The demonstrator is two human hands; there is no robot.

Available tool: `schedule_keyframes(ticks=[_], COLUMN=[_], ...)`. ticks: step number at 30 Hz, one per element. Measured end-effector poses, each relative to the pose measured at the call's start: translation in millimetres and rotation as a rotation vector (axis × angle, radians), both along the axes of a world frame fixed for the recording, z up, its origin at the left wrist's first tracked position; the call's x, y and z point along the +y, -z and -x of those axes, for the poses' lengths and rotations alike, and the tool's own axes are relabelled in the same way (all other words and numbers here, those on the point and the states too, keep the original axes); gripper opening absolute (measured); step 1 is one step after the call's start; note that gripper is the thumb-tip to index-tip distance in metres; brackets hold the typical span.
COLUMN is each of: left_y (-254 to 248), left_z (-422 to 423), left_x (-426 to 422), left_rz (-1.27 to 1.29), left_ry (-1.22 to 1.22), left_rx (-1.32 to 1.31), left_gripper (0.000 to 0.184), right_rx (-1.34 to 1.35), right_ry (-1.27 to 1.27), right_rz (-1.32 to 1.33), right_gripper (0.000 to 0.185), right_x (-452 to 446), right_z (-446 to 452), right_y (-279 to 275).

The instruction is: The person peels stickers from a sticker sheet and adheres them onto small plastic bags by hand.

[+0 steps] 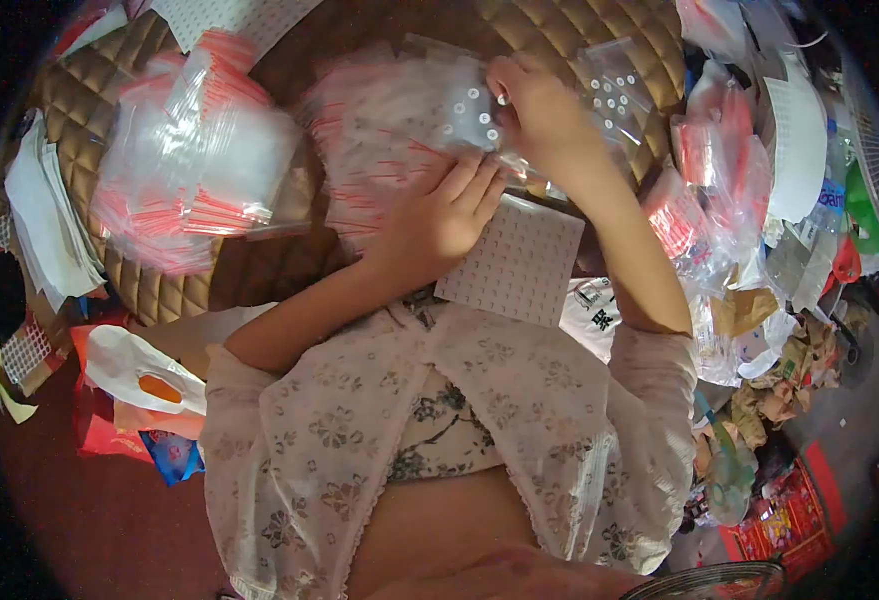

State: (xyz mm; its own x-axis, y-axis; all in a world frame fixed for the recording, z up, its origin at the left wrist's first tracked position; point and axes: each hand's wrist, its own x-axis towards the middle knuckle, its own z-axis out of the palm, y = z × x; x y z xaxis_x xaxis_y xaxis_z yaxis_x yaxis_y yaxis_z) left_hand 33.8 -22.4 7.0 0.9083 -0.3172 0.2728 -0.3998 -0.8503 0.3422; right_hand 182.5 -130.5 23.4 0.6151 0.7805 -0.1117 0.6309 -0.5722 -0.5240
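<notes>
A small clear plastic bag (pixel 471 112) with several white round pieces on or in it lies at the front of a spread pile of red-edged zip bags (pixel 374 140). My left hand (pixel 451 212) has its fingers pressed together at the bag's lower edge, its thumb hidden. Over the bag's right side, my right hand (pixel 547 118) is closed in a pinch, with a tiny white round piece (pixel 503 99) at the fingertips. Below the hands, a white sheet (pixel 514 262) with rows of small marks rests near my lap. Another clear bag (pixel 614 92) with white round pieces lies beyond my right hand.
A second heap of red-edged zip bags (pixel 199 160) lies left on the brown quilted surface (pixel 249 275). Folded papers (pixel 49 210) sit at the far left. On the right are piled plastic packs (pixel 709 210), a paper stack (pixel 797 140) and crumpled wrappers (pixel 794 375).
</notes>
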Motion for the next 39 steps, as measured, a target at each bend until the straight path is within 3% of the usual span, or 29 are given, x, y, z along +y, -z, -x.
schedule_keyframes(ticks=[2, 4, 6, 8, 11, 13, 15, 19, 21, 23, 24, 25, 27, 28, 31, 33, 34, 35, 38, 39], left_y=[1, -1, -7, -4, 1, 4, 5, 1, -1, 2, 2, 2, 2, 2, 3, 2, 3, 4, 5, 5], left_z=[1, 0, -2, -4, -4, -3, -2, 0, 1, 2, 2, 2, 1, 2, 3, 2, 1, 0, -3, -3], left_x=[-2, 0, 9, 13, 10, 4, 0, 2, 4, 4, 3, 3, 2, 2, 2, 2, 1, -1, -1, 0], left_rz=[0.112, 0.227, 0.077, 0.088, 0.073, 0.047, 0.121, 0.227, 0.177, 0.188, 0.199, 0.2, 0.223, 0.221, 0.203, 0.178, 0.177, 0.179, 0.18, 0.186], left_ry=[-0.027, -0.055, -0.172, -0.168, -0.144, -0.122, -0.076, -0.052, -0.092, -0.076, -0.059, -0.06, -0.048, -0.048, -0.086, -0.068, -0.066, -0.059, -0.047, -0.04], left_rx=[0.05, 0.099, 0.068, 0.091, 0.054, -0.011, -0.026, 0.06, 0.071, 0.054, 0.039, 0.039, 0.027, 0.026, 0.092, 0.099, 0.099, 0.11, 0.104, 0.083], left_gripper=[0.035, 0.035, 0.032, 0.03, 0.028, 0.026, 0.028, 0.031, 0.03, 0.03, 0.029, 0.029, 0.028, 0.028, 0.031, 0.033, 0.033, 0.034, 0.034, 0.034], right_rx=[-0.092, -0.517, -0.525, -0.53, 0.117, 0.026, -0.235, -0.537, -0.53, -0.08, -0.032, -0.032, -0.404, -0.405, -0.524, -0.102, -0.108, -0.109, -0.565, -0.565], right_ry=[0.068, 0.122, 0.132, 0.14, 0.079, 0.054, -0.013, 0.069, 0.098, 0.153, 0.159, 0.158, 0.174, 0.174, 0.114, -0.015, -0.041, -0.039, -0.031, -0.031], right_rz=[0.157, 0.103, 0.088, 0.071, -0.087, -0.053, 0.152, 0.032, 0.103, -0.006, -0.071, -0.07, 0.067, 0.065, 0.036, -0.125, 0.001, -0.002, 0.153, 0.149], right_gripper=[0.035, 0.035, 0.035, 0.035, 0.026, 0.02, 0.021, 0.032, 0.041, 0.052, 0.056, 0.056, 0.055, 0.055, 0.039, 0.018, 0.003, 0.003, 0.008, 0.008], right_x=[1, -5, -17, -18, -14, -5, -2, -4, -16, -27, -29, -31, -35, -38, -42, -33, -22, -15, -4, -2], right_z=[-2, -10, -17, -18, 2, 12, 15, 6, -7, -16, -17, -15, -11, -13, -19, -13, -4, 2, 9, 7], right_y=[0, -8, -11, -11, -12, -13, -5, -13, -9, -3, 2, 4, 3, -1, -11, -9, -14, -12, 2, 6])
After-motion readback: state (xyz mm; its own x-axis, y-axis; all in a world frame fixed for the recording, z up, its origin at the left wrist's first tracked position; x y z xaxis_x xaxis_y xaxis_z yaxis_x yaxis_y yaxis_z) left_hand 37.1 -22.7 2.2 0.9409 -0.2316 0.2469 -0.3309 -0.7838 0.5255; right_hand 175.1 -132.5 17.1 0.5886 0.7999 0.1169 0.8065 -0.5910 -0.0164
